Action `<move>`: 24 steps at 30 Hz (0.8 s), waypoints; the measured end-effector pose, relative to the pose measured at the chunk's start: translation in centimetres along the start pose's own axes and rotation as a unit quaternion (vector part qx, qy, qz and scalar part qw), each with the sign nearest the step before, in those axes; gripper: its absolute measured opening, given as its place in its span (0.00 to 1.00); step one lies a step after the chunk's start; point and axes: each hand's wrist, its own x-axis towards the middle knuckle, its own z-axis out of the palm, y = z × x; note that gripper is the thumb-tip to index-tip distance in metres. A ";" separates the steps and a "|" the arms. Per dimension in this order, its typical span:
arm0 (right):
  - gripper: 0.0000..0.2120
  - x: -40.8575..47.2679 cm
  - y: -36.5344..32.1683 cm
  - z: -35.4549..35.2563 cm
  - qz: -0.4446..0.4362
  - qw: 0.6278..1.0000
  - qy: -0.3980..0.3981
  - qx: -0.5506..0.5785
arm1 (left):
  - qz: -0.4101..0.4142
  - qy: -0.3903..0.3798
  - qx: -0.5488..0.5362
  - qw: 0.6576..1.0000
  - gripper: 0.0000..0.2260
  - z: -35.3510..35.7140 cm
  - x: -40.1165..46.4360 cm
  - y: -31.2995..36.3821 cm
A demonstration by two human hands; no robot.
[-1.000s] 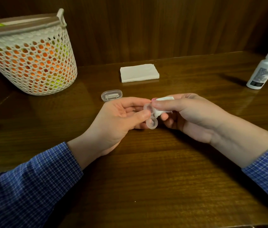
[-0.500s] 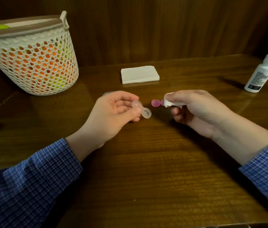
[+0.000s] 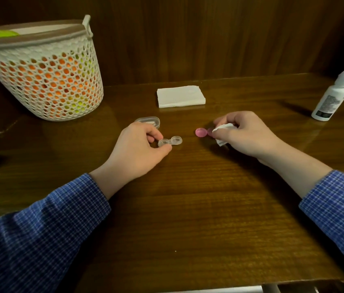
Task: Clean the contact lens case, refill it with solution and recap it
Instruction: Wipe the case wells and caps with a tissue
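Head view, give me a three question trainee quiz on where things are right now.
1. True or false: the caps are on the lens case.
2. What does the right hand hold? A tissue, B bottle, C basket.
3. Fill in: the left hand fingers pinch the ____.

Key: 1 false, they lie on the table. 2 A. 3 lens case.

The counter (image 3: 188,208) is dark brown wood grain. Both sleeves (image 3: 40,229) are blue check. The lens case (image 3: 170,141) is clear, its two caps (image 3: 201,132) pink. White: the folded tissue (image 3: 180,96), the bottle (image 3: 331,98), the mesh basket (image 3: 46,77) (orange and yellow-green showing through).
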 end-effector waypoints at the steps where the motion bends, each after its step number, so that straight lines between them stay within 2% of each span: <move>1: 0.02 0.0 0.0 0.0 -0.007 1.000 -0.013 -0.006 | -0.009 -0.001 0.000 1.000 0.08 0.0 0.0 0.0; 4: 0.02 -0.1 -0.2 0.1 -0.017 0.999 -0.022 -0.016 | -0.023 0.008 0.000 1.000 0.11 0.0 -0.1 0.1; 7: 0.03 -0.7 -0.8 -0.4 -0.015 0.999 -0.030 -0.013 | 0.009 0.035 0.005 0.999 0.15 -0.1 -0.6 0.4; 9: 0.03 -1.2 -1.2 -1.0 -0.014 0.998 -0.067 0.000 | 0.043 0.033 -0.014 0.998 0.15 -0.1 -1.3 0.9; 12: 0.02 -1.9 -1.7 -1.5 -0.015 0.993 -0.107 0.040 | 0.100 -0.019 -0.030 0.994 0.14 0.2 -2.7 1.8; 14: 0.02 -2.0 -1.8 -2.0 -0.009 0.993 -0.103 0.051 | 0.128 -0.057 -0.020 0.990 0.19 0.7 -3.5 2.6; 16: 0.03 -2.0 -1.9 -2.6 0.007 0.992 -0.109 0.055 | 0.140 -0.093 -0.012 0.986 0.23 1.2 -3.8 3.2; 22: 0.06 -2.3 -2.1 -2.6 -0.007 0.991 -0.123 0.050 | 0.135 -0.139 -0.046 0.980 0.22 1.3 -4.1 3.7; 24: 0.06 -2.3 -2.2 -2.5 -0.001 0.992 -0.114 0.057 | 0.169 -0.164 -0.037 0.971 0.23 1.2 -4.6 4.1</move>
